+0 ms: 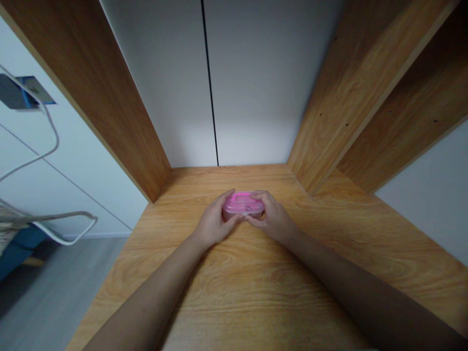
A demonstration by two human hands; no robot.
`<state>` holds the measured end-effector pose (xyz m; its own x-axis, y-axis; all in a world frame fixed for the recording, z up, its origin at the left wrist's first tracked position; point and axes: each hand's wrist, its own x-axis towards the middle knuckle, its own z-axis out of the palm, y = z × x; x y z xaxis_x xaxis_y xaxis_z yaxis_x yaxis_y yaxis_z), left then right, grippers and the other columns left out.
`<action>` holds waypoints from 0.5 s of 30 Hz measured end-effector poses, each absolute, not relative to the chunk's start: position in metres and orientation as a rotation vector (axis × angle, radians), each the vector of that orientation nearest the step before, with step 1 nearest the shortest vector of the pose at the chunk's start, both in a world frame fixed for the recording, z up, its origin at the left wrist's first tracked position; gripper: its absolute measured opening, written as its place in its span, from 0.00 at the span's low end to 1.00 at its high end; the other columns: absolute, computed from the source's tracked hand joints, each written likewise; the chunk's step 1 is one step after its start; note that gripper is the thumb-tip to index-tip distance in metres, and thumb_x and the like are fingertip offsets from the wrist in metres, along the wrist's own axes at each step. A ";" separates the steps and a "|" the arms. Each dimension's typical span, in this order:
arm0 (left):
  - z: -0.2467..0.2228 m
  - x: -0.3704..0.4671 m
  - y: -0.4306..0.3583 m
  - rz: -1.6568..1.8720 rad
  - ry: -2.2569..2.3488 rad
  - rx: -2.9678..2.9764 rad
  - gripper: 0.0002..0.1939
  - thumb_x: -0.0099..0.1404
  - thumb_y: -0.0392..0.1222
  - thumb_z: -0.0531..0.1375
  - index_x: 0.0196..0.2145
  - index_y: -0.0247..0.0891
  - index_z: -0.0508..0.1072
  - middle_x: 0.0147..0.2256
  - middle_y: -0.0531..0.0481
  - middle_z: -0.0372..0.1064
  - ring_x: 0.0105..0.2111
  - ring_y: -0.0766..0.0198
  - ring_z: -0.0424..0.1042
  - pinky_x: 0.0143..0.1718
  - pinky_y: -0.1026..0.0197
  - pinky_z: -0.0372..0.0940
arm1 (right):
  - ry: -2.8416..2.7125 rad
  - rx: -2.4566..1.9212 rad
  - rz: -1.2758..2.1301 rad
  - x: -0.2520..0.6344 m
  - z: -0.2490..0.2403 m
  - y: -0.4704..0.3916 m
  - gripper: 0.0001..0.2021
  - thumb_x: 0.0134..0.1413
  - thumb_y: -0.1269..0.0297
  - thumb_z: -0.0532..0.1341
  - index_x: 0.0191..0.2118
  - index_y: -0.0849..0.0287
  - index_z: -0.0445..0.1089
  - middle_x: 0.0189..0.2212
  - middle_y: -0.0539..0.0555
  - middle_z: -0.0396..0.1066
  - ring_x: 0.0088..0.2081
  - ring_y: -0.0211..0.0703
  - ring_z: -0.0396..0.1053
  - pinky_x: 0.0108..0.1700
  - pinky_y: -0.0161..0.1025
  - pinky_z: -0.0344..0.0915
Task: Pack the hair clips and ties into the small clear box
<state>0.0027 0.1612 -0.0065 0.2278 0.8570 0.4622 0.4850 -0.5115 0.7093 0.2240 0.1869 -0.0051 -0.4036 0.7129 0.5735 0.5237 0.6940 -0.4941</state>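
A small pink plastic box (243, 206) with rounded ends, a see-through lid and a bright pink handle on top stands on the wooden desk. My left hand (216, 220) wraps its left end, the thumb along the front near the middle. Around the right end closes my right hand (273, 217), with fingers on the lid and the thumb at the front edge. Both thumbs nearly meet beside the front of the lid. The lid looks shut; what lies inside cannot be made out.
The wooden desk top (234, 292) runs back to a white panel (252, 97) with a dark seam. Wooden uprights stand at left (91, 87) and right (340, 107). A white cable (54, 131) hangs at the left, above blue fabric (22, 248) by the floor.
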 end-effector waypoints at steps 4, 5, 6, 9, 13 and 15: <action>-0.009 0.002 0.161 1.204 1.216 2.091 0.36 0.66 0.49 0.64 0.67 0.39 0.57 0.63 0.37 0.62 0.62 0.49 0.64 0.64 0.44 0.60 | -2.098 -0.914 0.369 0.227 -0.004 0.190 0.26 0.52 0.57 0.71 0.54 0.54 0.63 0.51 0.59 0.71 0.53 0.54 0.70 0.55 0.53 0.70; -0.010 0.001 0.160 1.201 1.222 2.084 0.37 0.67 0.50 0.64 0.67 0.39 0.56 0.64 0.37 0.61 0.63 0.49 0.64 0.65 0.44 0.59 | -2.107 -0.897 0.390 0.229 -0.002 0.190 0.27 0.52 0.57 0.71 0.54 0.54 0.63 0.52 0.59 0.70 0.54 0.54 0.69 0.56 0.54 0.69; -0.010 0.001 0.160 1.196 1.233 2.076 0.38 0.67 0.51 0.63 0.68 0.40 0.54 0.65 0.37 0.60 0.64 0.49 0.63 0.65 0.44 0.58 | -2.117 -0.878 0.407 0.231 -0.001 0.189 0.27 0.53 0.59 0.70 0.56 0.53 0.62 0.53 0.59 0.70 0.55 0.54 0.69 0.57 0.54 0.68; -0.012 0.001 0.158 1.179 1.269 2.054 0.43 0.66 0.52 0.63 0.70 0.39 0.48 0.67 0.36 0.56 0.65 0.47 0.60 0.66 0.42 0.56 | -2.130 -0.836 0.438 0.237 0.004 0.187 0.26 0.55 0.66 0.67 0.58 0.53 0.62 0.55 0.59 0.68 0.57 0.52 0.67 0.59 0.53 0.66; -0.013 0.000 0.158 1.205 1.253 2.013 0.43 0.70 0.51 0.59 0.72 0.41 0.39 0.65 0.35 0.59 0.63 0.49 0.63 0.65 0.41 0.58 | -2.088 -0.891 0.396 0.242 0.005 0.190 0.24 0.54 0.66 0.66 0.56 0.53 0.64 0.53 0.58 0.69 0.55 0.52 0.68 0.57 0.51 0.67; -0.013 -0.001 0.159 1.216 1.288 2.000 0.41 0.71 0.51 0.58 0.72 0.42 0.39 0.63 0.35 0.62 0.60 0.51 0.67 0.63 0.41 0.60 | -2.010 -1.003 0.334 0.244 0.003 0.195 0.22 0.53 0.64 0.66 0.54 0.54 0.65 0.51 0.58 0.69 0.54 0.53 0.68 0.57 0.52 0.67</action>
<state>-0.0012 0.1585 -0.0128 0.1686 0.8888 0.4262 0.4764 -0.4520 0.7541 0.2443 0.1946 0.0033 -0.3233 0.7555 0.5698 0.5303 0.6434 -0.5521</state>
